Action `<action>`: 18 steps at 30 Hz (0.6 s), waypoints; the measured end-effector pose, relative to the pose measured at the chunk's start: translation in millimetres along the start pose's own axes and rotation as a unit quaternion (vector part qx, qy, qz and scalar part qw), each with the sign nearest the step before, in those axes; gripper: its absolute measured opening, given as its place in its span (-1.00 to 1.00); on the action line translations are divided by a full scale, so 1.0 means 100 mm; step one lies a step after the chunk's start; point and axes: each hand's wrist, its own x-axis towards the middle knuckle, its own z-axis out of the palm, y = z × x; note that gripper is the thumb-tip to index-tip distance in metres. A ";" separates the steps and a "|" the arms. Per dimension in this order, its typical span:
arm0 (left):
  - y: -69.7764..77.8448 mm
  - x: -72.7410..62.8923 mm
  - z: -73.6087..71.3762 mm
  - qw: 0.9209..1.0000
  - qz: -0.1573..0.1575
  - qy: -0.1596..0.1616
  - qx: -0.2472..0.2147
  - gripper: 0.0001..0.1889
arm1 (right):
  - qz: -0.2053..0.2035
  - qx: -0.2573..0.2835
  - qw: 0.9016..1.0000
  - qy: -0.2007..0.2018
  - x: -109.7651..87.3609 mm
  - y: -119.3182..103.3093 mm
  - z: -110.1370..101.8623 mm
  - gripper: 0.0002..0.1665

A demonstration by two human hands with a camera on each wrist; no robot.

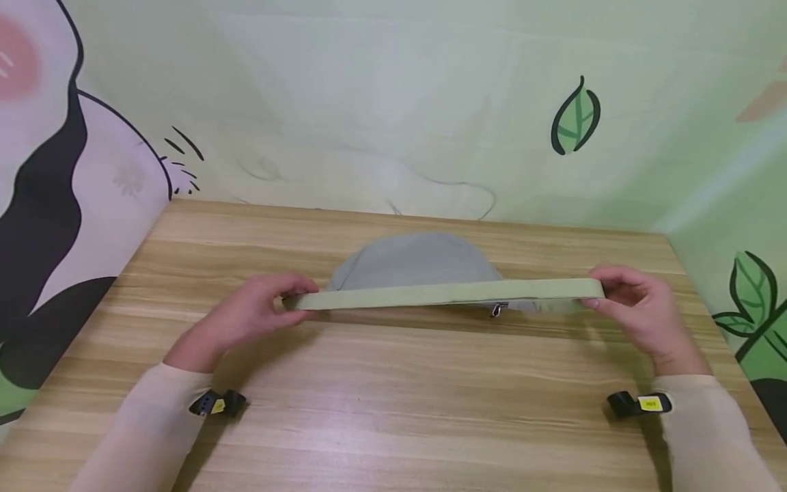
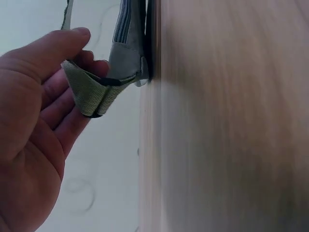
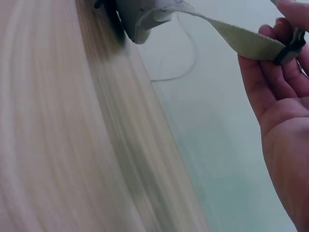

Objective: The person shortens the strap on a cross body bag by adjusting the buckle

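A grey half-round waist bag (image 1: 421,263) lies on the wooden table, its zipper pull (image 1: 496,309) showing below the strap. Its pale green webbing strap (image 1: 430,292) is stretched across the near side of the bag. At the strap's left end, my left hand (image 1: 255,311) pinches the webbing between thumb and fingers; the left wrist view shows the folded webbing (image 2: 89,89) by the bag's corner. My right hand (image 1: 639,307) holds the other end, where a dark buckle (image 3: 292,48) sits at the fingers in the right wrist view.
The wooden table (image 1: 393,410) meets a pale green printed backdrop (image 1: 369,102) behind the bag. Printed side walls with a panda figure (image 1: 43,171) and leaves stand at left and right. Each wrist wears a small black camera band (image 1: 218,403).
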 end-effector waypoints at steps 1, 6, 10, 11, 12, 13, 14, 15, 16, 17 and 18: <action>0.00 0.00 0.00 1.000 -0.003 -0.003 0.007 -0.73 | -0.001 -0.001 1.000 -0.008 0.01 -0.01 -0.01 -0.47; -0.01 -0.01 -0.03 1.000 -0.015 -0.014 0.023 -0.74 | 0.012 -0.052 0.998 -0.034 0.04 -0.06 -0.03 -0.49; -0.03 -0.04 -0.07 1.000 -0.024 -0.006 0.013 -0.75 | 0.031 -0.170 0.983 -0.059 0.06 -0.10 -0.04 -0.56; -0.03 -0.05 -0.08 1.000 -0.023 -0.002 0.012 -0.75 | 0.034 -0.206 0.976 -0.067 0.06 -0.10 -0.04 -0.58; -0.03 -0.07 -0.09 1.000 -0.022 0.000 0.009 -0.76 | 0.033 -0.241 0.967 -0.077 0.06 -0.10 -0.04 -0.59; -0.03 -0.08 -0.10 1.000 -0.019 0.003 0.004 -0.75 | 0.032 -0.270 0.959 -0.085 0.07 -0.10 -0.04 -0.60; -0.04 -0.09 -0.10 1.000 -0.015 0.005 -0.001 -0.75 | 0.029 -0.293 0.951 -0.093 0.07 -0.09 -0.03 -0.60; -0.04 -0.10 -0.11 1.000 -0.011 0.007 -0.004 -0.75 | 0.024 -0.314 0.944 -0.101 0.07 -0.09 -0.03 -0.60; -0.04 -0.11 -0.11 1.000 -0.008 0.008 -0.007 -0.75 | 0.018 -0.331 0.937 -0.107 0.08 -0.08 -0.02 -0.60; -0.03 -0.11 -0.12 1.000 -0.005 0.009 -0.012 -0.75 | 0.010 -0.345 0.932 -0.113 0.08 -0.07 -0.01 -0.59; -0.03 -0.12 -0.12 1.000 -0.002 0.009 -0.019 -0.75 | 0.002 -0.358 0.926 -0.117 0.09 -0.06 0.00 -0.58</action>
